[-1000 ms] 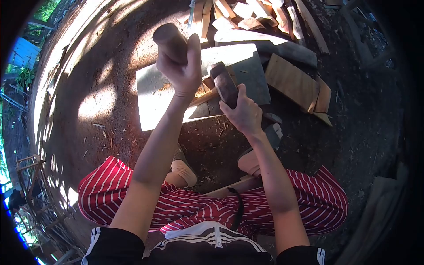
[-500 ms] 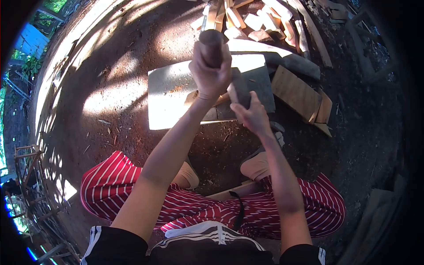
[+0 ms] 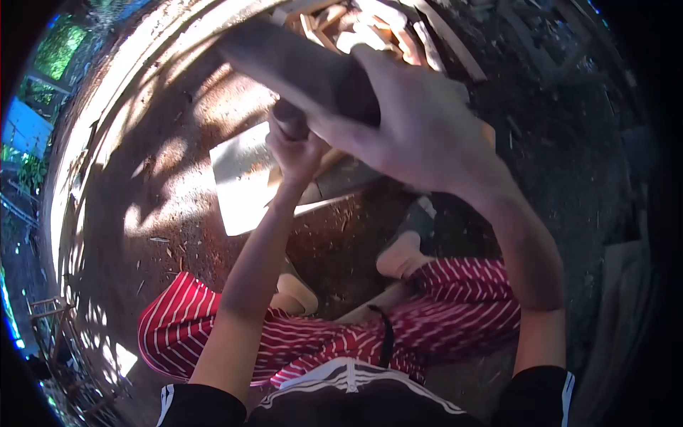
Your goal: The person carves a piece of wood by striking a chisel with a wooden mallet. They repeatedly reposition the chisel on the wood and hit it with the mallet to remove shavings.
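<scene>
My right hand point(image 3: 427, 132) is raised close to the camera, its fingers wrapped round a dark wooden block point(image 3: 306, 67) that slants up to the left. Lower and to the left, my left hand point(image 3: 295, 153) grips a dark round handle point(image 3: 290, 119), seen end-on. Whatever the handle joins is hidden behind the block. Beneath both hands lies a flat board point(image 3: 238, 188), sunlit on its left part, with a light wood piece partly visible on it behind my left hand.
Split wood pieces point(image 3: 373, 32) are heaped beyond the board. A long plank point(image 3: 452, 39) lies at the upper right. My feet point(image 3: 402, 256) rest on the dirt floor near the board. A wooden frame point(image 3: 50, 309) stands at the far left.
My right hand has risen towards the camera with the block, which was down by the board. My left hand has moved left and slightly down, still on the handle. The view has shifted.
</scene>
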Demonstrator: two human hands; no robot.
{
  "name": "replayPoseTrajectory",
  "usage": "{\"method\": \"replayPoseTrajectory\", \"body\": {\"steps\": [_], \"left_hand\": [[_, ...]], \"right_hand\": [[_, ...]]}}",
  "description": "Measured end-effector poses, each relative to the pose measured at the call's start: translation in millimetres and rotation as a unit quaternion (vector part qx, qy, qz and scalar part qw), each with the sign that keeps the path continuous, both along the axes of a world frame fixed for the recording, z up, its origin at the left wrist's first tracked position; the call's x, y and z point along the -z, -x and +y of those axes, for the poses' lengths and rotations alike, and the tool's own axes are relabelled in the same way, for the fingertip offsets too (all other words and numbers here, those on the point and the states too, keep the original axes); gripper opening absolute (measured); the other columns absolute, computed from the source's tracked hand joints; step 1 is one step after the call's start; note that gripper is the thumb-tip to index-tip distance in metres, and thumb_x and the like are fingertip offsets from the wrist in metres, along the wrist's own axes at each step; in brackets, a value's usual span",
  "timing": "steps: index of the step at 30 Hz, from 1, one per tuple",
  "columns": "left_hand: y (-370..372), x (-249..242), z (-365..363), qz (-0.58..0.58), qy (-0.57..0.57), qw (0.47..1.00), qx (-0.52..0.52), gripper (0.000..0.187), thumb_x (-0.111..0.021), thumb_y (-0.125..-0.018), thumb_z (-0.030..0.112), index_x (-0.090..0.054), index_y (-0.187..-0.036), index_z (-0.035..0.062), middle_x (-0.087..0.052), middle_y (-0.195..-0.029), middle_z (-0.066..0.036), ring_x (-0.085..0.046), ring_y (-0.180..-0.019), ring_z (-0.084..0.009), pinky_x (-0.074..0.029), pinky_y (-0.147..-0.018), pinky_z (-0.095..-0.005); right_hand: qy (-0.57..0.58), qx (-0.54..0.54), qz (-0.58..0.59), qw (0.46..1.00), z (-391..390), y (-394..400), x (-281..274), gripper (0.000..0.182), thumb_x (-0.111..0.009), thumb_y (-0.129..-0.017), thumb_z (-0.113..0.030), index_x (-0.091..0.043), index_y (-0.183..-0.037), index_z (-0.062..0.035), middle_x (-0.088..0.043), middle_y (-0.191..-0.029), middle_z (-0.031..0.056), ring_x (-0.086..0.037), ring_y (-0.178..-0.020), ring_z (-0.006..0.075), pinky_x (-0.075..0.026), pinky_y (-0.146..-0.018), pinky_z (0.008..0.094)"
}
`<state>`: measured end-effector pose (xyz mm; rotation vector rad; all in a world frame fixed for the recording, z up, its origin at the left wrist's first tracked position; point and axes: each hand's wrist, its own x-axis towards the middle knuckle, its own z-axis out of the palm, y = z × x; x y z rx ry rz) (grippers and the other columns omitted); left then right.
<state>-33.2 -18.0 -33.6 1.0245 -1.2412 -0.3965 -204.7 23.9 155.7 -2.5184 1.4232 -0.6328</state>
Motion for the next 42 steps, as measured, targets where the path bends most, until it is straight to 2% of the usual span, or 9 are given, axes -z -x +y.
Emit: {"method": "replayPoseTrajectory", "body": {"steps": [4, 6, 18, 20, 24, 30, 32, 40, 42], "left_hand": [[-7, 46, -20, -0.162, -0.061, 0.984, -0.049, 0.055, -0.081, -0.069, 0.021, -0.053, -0.11, -0.0018, -0.066, -0.098, -0.01, -0.065, -0.091, -0.0173, -0.051, -0.076, -0.0285], [-5, 33, -25, -0.152, -0.031, 0.987, -0.05, 0.052, -0.08, -0.069, 0.021, -0.054, -0.108, -0.0016, -0.065, -0.098, -0.009, -0.064, -0.091, -0.017, -0.051, -0.076, -0.0285], [-5, -3, -38, -0.067, 0.081, 0.994, -0.043, 0.036, -0.076, -0.075, 0.021, -0.057, -0.096, -0.0004, -0.063, -0.1, -0.008, -0.059, -0.091, -0.0148, -0.048, -0.078, -0.0284], [-9, 9, -34, -0.008, 0.002, 0.999, 0.04, 0.035, -0.076, -0.075, 0.019, -0.056, -0.096, -0.0003, -0.062, -0.098, -0.008, -0.059, -0.088, -0.0164, -0.048, -0.077, -0.0305], [-6, -8, -31, -0.049, 0.041, 0.997, 0.049, 0.039, -0.076, -0.073, 0.014, -0.053, -0.101, -0.0001, -0.063, -0.087, -0.008, -0.06, -0.082, -0.0154, -0.048, -0.075, -0.0304], [4, -7, -37, -0.049, -0.013, 0.998, 0.027, 0.038, -0.072, -0.076, 0.013, -0.051, -0.105, -0.0025, -0.065, -0.083, -0.013, -0.063, -0.079, -0.0177, -0.049, -0.073, -0.0293], [1, -13, -24, -0.041, -0.082, 0.995, 0.048, 0.046, -0.074, -0.075, 0.013, -0.05, -0.111, -0.0019, -0.066, -0.093, -0.014, -0.063, -0.088, -0.0171, -0.048, -0.08, -0.0293], [6, -32, -44, -0.058, -0.022, 0.998, -0.018, 0.037, -0.064, -0.082, 0.014, -0.052, -0.113, -0.0011, -0.064, -0.09, -0.017, -0.066, -0.082, -0.0219, -0.051, -0.075, -0.0346], [-3, -24, -53, -0.059, -0.058, 0.996, -0.027, 0.033, -0.067, -0.08, 0.014, -0.053, -0.106, -0.0007, -0.059, -0.086, -0.006, -0.06, -0.082, -0.0139, -0.048, -0.075, -0.029]], "right_hand": [[0.085, -0.075, -0.204, 0.972, 1, -19, -15, 0.063, -0.065, -0.082, -0.045, -0.05, -0.116, 0.0049, -0.067, -0.076, 0.0178, -0.069, -0.071, 0.0308, -0.054, -0.064, 0.0372], [-0.062, -0.023, 0.085, 0.994, -3, -24, 0, 0.056, -0.069, -0.077, -0.039, -0.051, -0.109, 0.0031, -0.066, -0.072, 0.0191, -0.068, -0.065, 0.0337, -0.055, -0.06, 0.0445], [-0.045, -0.002, 0.059, 0.997, -32, -32, -18, 0.054, -0.068, -0.08, -0.04, -0.051, -0.114, -0.0003, -0.068, -0.073, 0.0154, -0.069, -0.061, 0.0292, -0.056, -0.057, 0.0364], [-0.033, -0.031, -0.147, 0.988, -30, -40, -26, 0.052, -0.064, -0.071, -0.034, -0.061, -0.109, 0.001, -0.069, -0.076, 0.0167, -0.07, -0.075, 0.0283, -0.056, -0.071, 0.0399], [-0.05, -0.009, 0.09, 0.995, -37, -34, -6, 0.069, -0.064, -0.078, -0.053, -0.054, -0.121, -0.0003, -0.069, -0.08, 0.0145, -0.071, -0.07, 0.025, -0.057, -0.063, 0.0382], [-0.005, -0.053, -0.166, 0.985, -38, -28, -25, 0.067, -0.064, -0.079, -0.054, -0.055, -0.117, 0.0006, -0.068, -0.083, 0.0165, -0.07, -0.076, 0.0249, -0.054, -0.063, 0.0333], [-0.147, 0.032, 0.065, 0.986, -29, -27, -26, 0.068, -0.063, -0.079, -0.054, -0.053, -0.116, 0.0029, -0.067, -0.082, 0.0189, -0.069, -0.075, 0.0278, -0.054, -0.065, 0.0359], [-0.251, 0.096, -0.373, 0.888, -33, 1, 75, 0.066, -0.057, -0.082, -0.055, -0.05, -0.115, 0.0021, -0.067, -0.092, 0.0224, -0.067, -0.084, 0.0356, -0.051, -0.077, 0.0472], [-0.276, 0.212, -0.214, 0.913, -39, 10, 149, 0.064, -0.06, -0.08, -0.055, -0.05, -0.114, -0.0004, -0.067, -0.091, 0.0241, -0.067, -0.087, 0.0365, -0.051, -0.075, 0.0476]]}}
